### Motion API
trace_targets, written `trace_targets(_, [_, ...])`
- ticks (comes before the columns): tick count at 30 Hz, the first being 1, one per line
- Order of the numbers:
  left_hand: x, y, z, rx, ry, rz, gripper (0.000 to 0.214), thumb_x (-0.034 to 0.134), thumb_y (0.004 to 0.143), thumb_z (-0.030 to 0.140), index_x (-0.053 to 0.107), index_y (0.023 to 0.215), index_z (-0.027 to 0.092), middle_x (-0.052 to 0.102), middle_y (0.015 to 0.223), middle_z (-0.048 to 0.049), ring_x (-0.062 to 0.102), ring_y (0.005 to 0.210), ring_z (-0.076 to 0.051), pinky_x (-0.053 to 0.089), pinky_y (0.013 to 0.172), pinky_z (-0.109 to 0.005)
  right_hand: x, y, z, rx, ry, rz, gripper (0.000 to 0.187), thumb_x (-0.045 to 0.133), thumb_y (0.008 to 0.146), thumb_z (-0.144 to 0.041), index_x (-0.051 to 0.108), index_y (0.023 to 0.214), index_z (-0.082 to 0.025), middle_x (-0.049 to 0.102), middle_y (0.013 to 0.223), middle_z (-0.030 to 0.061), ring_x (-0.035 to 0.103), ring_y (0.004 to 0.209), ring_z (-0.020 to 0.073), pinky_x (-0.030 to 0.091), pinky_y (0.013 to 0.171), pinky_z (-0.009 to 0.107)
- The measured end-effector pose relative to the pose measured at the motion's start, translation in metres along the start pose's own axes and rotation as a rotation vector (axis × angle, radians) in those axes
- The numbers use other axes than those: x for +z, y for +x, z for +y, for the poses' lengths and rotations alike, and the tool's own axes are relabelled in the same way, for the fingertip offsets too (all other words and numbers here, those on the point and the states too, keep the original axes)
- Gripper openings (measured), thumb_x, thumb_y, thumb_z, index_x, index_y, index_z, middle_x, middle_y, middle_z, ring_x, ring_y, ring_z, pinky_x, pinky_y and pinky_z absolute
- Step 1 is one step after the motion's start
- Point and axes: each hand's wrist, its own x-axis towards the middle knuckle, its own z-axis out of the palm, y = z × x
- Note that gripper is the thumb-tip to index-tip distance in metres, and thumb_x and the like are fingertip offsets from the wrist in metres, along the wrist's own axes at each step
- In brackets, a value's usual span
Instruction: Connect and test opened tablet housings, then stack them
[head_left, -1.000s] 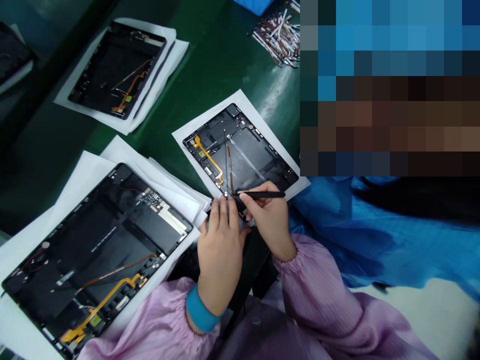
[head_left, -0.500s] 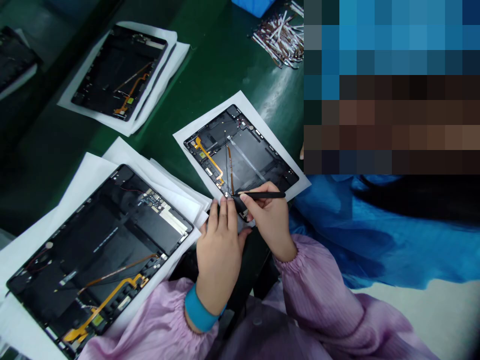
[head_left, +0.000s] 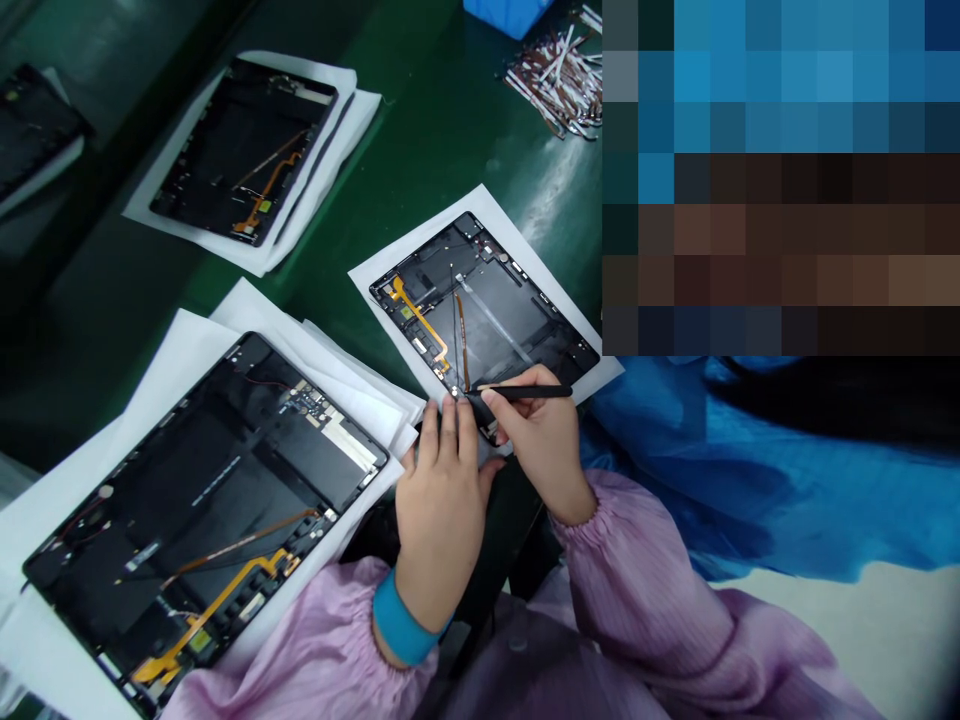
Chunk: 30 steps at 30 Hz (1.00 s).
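A black tablet back housing [head_left: 510, 310], with an orange flex cable [head_left: 424, 330] along its left side, lies on a white sheet in the middle of the view. My left hand [head_left: 441, 500], wearing a teal wristband [head_left: 405, 622], rests its outstretched fingertips on the housing's near edge. Pinched in my right hand [head_left: 541, 430] is a slim black pen-shaped stick [head_left: 536, 391]. Its tip reaches the near left corner of the housing, by the end of a brown ribbon cable [head_left: 463, 340]. What the tip touches is too small to make out.
Another open tablet housing [head_left: 217, 480] lies on stacked white sheets [head_left: 176, 370] at left. A further one [head_left: 240, 150] sits behind it, and part of another [head_left: 34, 130] shows far left. Loose strips [head_left: 559, 80] lie near a blue bin [head_left: 510, 12]. A person in blue [head_left: 712, 500] is at right.
The view has shifted slightly, so everything appears a little to the right and lower. Both hands and the stick keep their places at the housing's near corner.
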Motion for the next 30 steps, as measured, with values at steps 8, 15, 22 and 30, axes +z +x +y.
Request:
trace_targets(8, [-0.0011,-0.0003,0.0004,-0.003,-0.01,0.005,0.052,0.052,0.092,0.033,0.047,0.137,0.008,0.049,0.14,-0.0179,0.044,0.13,-0.034,0.046,0.096,-0.049,0.0,0.0002,-0.0008,0.008,0.013,-0.003,0.025,0.072,0.076,-0.034,0.051,0.076,-0.021,0.066,0.071,-0.0013,0.053,0.041,0.0094,0.043,0.037,0.021])
trace_targets(15, [0.0001,-0.0009,0.0009,-0.002,-0.001,0.004,0.051,0.052,0.093,0.034,0.047,0.137,0.009,0.048,0.141,-0.0171,0.043,0.131,-0.034,0.047,0.095,-0.048,-0.0004,0.0002,-0.0002,-0.006,-0.014,-0.001,0.024,0.071,0.077,-0.033,0.051,0.076,-0.021,0.065,0.067,-0.0025,0.052,0.04,0.0095,0.043,0.036,0.021])
trace_targets(22, [0.0003,-0.0011,0.0012,-0.013,-0.017,-0.01,0.056,0.055,0.092,0.034,0.044,0.139,0.006,0.047,0.142,-0.0178,0.042,0.132,-0.034,0.046,0.097,-0.048,0.0002,0.0002,-0.0012,0.0,-0.002,0.0,0.024,0.072,0.077,-0.032,0.051,0.076,-0.02,0.066,0.07,-0.0015,0.052,0.04,0.0091,0.042,0.036,0.021])
trace_targets(30, [0.0018,-0.0011,0.0013,-0.013,0.0,-0.005,0.055,0.054,0.093,0.035,0.045,0.139,0.007,0.046,0.143,-0.017,0.042,0.132,-0.033,0.045,0.098,-0.047,0.0008,0.0008,-0.0012,0.007,0.026,0.003,0.024,0.072,0.076,-0.03,0.051,0.075,-0.02,0.065,0.069,-0.0019,0.053,0.04,0.0092,0.042,0.035,0.02])
